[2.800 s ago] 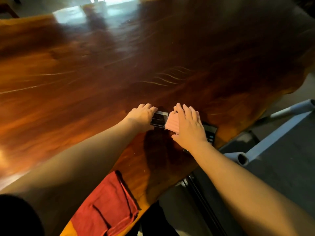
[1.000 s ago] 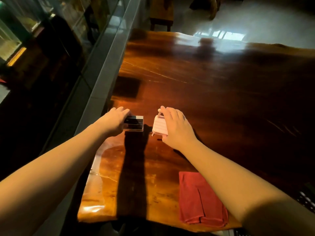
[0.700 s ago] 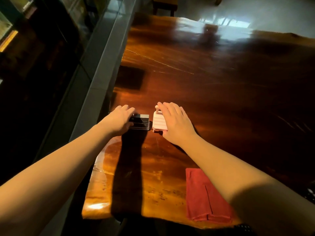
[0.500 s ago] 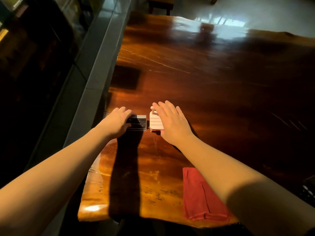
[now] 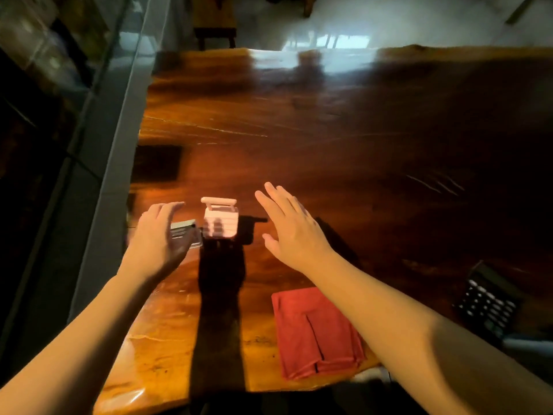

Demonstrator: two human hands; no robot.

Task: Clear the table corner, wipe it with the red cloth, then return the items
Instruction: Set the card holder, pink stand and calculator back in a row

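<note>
A small pink ribbed box with a handle stands upright on the wooden table, near its left edge. A clear plastic case with a dark insert lies just left of it, partly behind my left hand. That hand hovers open over the case without gripping it. My right hand is open, fingers spread, lifted to the right of the pink box and apart from it. The folded red cloth lies at the near table edge, below my right forearm.
A black calculator sits at the table's right near edge. A grey ledge and glass panel run along the left side of the table. A dark square patch shows beyond the items. A wooden chair stands past the far end.
Both hands have come off the items: the right hand lifted away to the right of the pink box, the left hand opened above the clear case. Both items now rest on the table.
</note>
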